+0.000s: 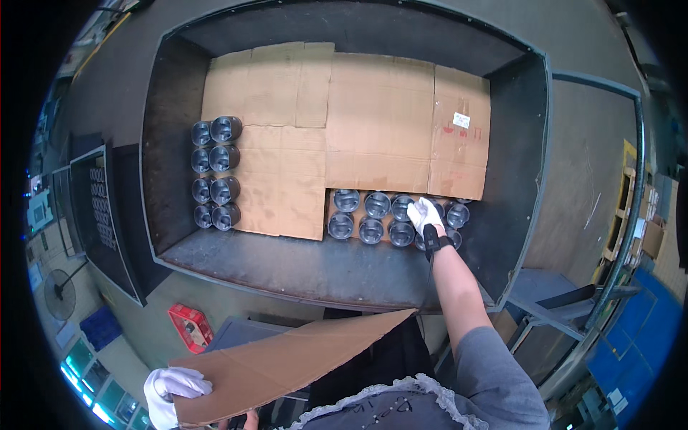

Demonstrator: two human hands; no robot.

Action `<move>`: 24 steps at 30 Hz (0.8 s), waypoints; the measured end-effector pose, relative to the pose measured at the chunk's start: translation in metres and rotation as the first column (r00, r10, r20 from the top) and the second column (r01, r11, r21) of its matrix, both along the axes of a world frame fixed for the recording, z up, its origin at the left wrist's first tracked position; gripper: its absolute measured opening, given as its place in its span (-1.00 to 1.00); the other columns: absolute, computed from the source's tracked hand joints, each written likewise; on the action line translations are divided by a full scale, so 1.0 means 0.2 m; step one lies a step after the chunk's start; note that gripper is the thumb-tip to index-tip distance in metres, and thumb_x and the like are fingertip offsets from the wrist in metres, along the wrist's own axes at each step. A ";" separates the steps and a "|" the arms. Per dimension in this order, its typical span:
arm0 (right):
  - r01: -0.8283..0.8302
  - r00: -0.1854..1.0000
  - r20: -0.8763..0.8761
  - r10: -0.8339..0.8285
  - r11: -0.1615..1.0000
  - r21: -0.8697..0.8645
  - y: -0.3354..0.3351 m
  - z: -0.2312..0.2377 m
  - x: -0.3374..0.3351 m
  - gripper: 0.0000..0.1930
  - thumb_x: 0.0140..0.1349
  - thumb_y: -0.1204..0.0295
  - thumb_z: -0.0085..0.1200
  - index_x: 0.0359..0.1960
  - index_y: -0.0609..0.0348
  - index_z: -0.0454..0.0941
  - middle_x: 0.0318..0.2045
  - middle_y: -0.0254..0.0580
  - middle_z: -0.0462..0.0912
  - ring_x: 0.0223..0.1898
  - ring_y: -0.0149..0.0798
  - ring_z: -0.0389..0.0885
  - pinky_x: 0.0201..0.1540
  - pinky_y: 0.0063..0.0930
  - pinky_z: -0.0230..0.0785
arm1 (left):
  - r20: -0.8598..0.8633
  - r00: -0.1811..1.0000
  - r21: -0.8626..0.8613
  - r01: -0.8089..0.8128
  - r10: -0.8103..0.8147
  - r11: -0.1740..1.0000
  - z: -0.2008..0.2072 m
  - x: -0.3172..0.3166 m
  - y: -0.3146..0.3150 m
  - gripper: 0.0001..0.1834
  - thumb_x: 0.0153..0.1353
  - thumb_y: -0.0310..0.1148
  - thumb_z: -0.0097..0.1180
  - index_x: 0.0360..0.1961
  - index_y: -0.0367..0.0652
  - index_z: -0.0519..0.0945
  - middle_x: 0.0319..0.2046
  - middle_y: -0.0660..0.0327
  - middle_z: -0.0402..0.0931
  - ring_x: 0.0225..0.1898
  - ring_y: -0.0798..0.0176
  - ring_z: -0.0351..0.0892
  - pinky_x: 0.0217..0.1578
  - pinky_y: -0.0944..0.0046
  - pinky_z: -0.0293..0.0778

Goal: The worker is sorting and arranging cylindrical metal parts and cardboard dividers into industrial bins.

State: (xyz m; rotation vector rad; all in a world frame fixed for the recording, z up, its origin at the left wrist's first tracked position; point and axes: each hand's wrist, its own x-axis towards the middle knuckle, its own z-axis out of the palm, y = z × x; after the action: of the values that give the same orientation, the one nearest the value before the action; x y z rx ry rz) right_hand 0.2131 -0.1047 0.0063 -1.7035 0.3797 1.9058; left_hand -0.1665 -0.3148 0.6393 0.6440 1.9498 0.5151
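My right hand [424, 215], in a white glove, reaches into a large dark metal bin [301, 269]. Its fingers curl down onto a piston in the double row at the bin's near right, and the hand covers most of that part. Grey metal pistons [378, 205] stand around it, hollow ends up. In a white glove too, my left hand [179, 385] grips the left end of a brown cardboard sheet [287, 358], which slants up to the right in front of my body. A bit of bare skin shows under the sheet's lower edge; whose it is, I cannot tell.
Flat cardboard [380, 122] covers much of the bin's inside. More pistons [224, 158] stand in two columns along its left wall. Outside are a red crate [190, 327], a second bin with parts [107, 215], a fan [59, 294] and a metal rail frame [638, 165].
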 end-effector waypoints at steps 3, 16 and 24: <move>0.147 0.986 -0.088 -0.139 0.985 0.096 0.03 -0.18 -0.04 -0.71 0.28 0.40 0.12 -0.06 0.32 0.43 -0.07 -0.04 0.54 0.00 -0.06 0.53 0.08 -0.26 0.50 | 0.060 0.998 -0.023 0.002 -0.001 1.000 -0.03 -0.02 0.08 -0.31 0.16 0.13 -0.06 -0.19 -0.47 0.52 -0.19 -0.21 0.56 -0.07 -0.11 0.54 0.05 -0.03 0.40; -0.098 0.989 -0.097 0.113 0.985 0.141 0.29 0.28 -0.02 -0.74 0.21 0.23 0.25 -0.44 -0.12 0.36 -0.70 -0.48 0.30 -0.70 -0.47 0.30 -0.65 -0.58 0.13 | 0.166 0.974 0.192 0.123 -0.155 0.974 -0.12 -0.05 0.13 -0.29 -0.03 0.10 0.08 -0.27 -0.52 0.54 -0.31 -0.27 0.56 -0.26 -0.18 0.61 -0.09 -0.10 0.49; -0.332 0.932 0.279 0.231 0.853 0.402 0.21 1.72 -0.06 -0.81 0.24 0.24 0.11 -0.26 0.05 0.58 -0.68 -0.44 0.45 -0.76 -0.48 0.24 -0.66 -0.60 -0.01 | 0.150 0.964 0.139 0.199 -0.219 0.970 -0.02 -0.09 0.03 -0.34 0.07 0.07 0.04 -0.07 -0.37 0.52 -0.22 -0.31 0.52 -0.26 -0.23 0.58 -0.18 -0.13 0.51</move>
State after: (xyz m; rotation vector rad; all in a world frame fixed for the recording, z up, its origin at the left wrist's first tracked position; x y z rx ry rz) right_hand 0.2016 -0.0629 0.3509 -1.6913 -0.3943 1.7887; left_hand -0.1854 -0.3086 0.6353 0.8486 1.6813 0.5407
